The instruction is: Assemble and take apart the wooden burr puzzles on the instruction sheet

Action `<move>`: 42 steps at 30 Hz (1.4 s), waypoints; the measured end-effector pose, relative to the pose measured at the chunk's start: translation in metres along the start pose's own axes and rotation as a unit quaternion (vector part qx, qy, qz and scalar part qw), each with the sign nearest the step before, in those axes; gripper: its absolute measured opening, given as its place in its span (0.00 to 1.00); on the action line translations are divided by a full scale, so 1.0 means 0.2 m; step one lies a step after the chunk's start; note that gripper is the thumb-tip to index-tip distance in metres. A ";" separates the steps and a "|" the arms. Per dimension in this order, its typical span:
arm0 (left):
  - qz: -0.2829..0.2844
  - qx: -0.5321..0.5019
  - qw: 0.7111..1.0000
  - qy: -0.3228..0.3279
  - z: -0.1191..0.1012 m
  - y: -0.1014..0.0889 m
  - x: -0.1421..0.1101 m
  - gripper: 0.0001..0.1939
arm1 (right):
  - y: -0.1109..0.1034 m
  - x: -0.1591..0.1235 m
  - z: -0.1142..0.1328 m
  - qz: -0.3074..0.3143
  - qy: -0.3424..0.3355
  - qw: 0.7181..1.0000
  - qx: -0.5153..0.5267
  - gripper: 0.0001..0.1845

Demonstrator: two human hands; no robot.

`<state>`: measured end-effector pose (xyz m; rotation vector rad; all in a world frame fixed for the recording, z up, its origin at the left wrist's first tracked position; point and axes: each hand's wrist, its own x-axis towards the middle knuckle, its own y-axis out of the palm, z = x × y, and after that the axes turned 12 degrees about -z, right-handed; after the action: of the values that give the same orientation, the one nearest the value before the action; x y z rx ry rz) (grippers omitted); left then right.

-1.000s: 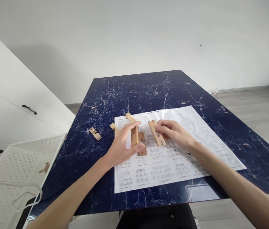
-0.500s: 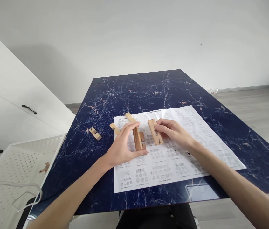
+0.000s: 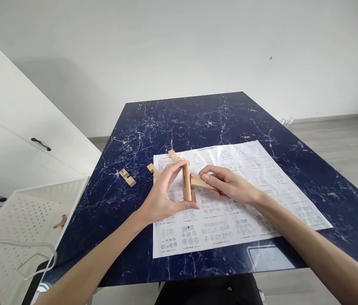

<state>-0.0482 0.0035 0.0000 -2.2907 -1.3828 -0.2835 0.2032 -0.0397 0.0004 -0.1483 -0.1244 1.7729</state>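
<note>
The instruction sheet (image 3: 229, 212) lies flat on the marbled table (image 3: 198, 114), its near edge close to the table's near edge and its right corner reaching toward the right edge.

Above the sheet's left half, the left hand (image 3: 161, 199) pinches an upright wooden piece (image 3: 186, 182) between thumb at its lower end and fingers at its top; the piece stands on edge, tilted only slightly. The right hand (image 3: 229, 186) grips a second wooden piece (image 3: 199, 181) between thumb and fingers, held nearly level with its free end touching the side of the upright piece. A further small piece appears to sit behind the upright one (too hidden to describe).

Step in hand, as judged: mating the level piece into the upright piece at a right angle. Whether a notch has engaged cannot be told. The next move calls for aligning the level piece's end with the slot, holding the upright piece steady, and pressing straight in without twisting.

Farther off, two loose wooden pieces (image 3: 163, 163) lie at the sheet's far left corner. Another notched block (image 3: 127, 177) rests on the bare table toward the left edge. Off the table's left edge, a white perforated tray (image 3: 23, 220) holds one small wooden part (image 3: 60, 221).
</note>
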 end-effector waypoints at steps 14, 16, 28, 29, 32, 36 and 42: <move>0.031 0.075 0.996 0.037 0.00 -0.01 0.01 0.56 | 0.02 -0.01 0.01 -0.079 -0.054 0.990 -0.104 0.18; 0.047 0.119 0.990 0.056 0.01 -0.01 0.00 0.57 | 0.03 -0.01 0.01 -0.082 -0.063 0.987 -0.121 0.17; 0.032 0.157 0.984 0.080 0.02 -0.01 -0.01 0.59 | 0.08 -0.03 -0.02 -0.126 -0.072 0.978 -0.152 0.13; 0.033 0.159 0.984 0.080 0.02 -0.01 -0.01 0.59 | 0.08 -0.03 -0.02 -0.126 -0.072 0.977 -0.154 0.13; 0.037 0.160 0.983 0.081 0.02 -0.01 -0.01 0.59 | 0.09 -0.04 -0.02 -0.118 -0.076 0.978 -0.154 0.14; 0.024 0.165 0.982 0.089 0.02 -0.01 -0.01 0.60 | 0.10 -0.04 -0.01 -0.137 -0.085 0.975 -0.152 0.15; 0.035 0.168 0.981 0.090 0.03 -0.01 -0.01 0.60 | 0.10 -0.04 -0.02 -0.124 -0.090 0.975 -0.158 0.15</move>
<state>-0.0513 0.0047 -0.0053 -1.9774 -1.1587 -0.2110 0.1866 -0.0514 -0.0069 -0.1913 -0.5360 1.5051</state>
